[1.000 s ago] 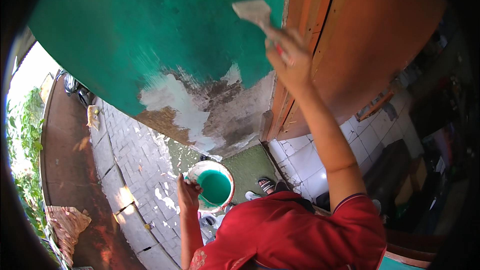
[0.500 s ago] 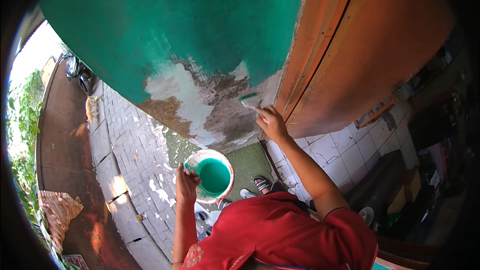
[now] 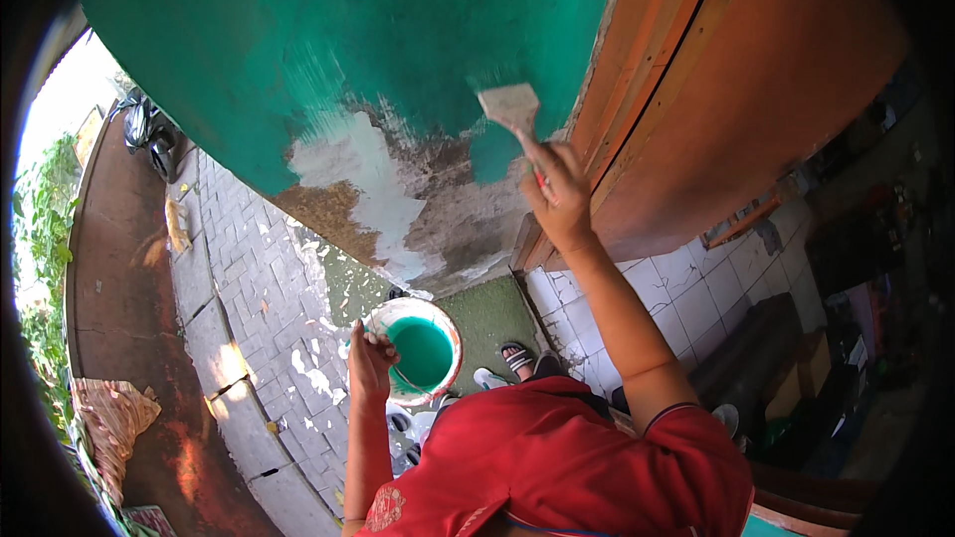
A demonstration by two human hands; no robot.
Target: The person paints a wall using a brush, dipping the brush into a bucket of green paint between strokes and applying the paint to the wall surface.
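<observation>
My right hand is closed around the handle of a wide flat paintbrush. The brush's bristle end is up against the green-painted part of the wall, left of the wooden door frame. My left hand is closed at the left rim of a white bucket holding green paint. A thin wire handle runs from its fingers across the bucket's mouth. Below the green, the wall has a bare patch of pale and brownish grey, with fresh green at its upper right edge.
An orange-brown wooden door stands right of the wall, above white floor tiles. Grey paving with white flecks lies left of the bucket. A cat and black plastic bags are farther left. My sandalled foot shows beside the bucket.
My right hand has moved the brush up the wall, from the bare patch onto the green area. New green covers the patch's upper right part. My left hand stays at the bucket.
</observation>
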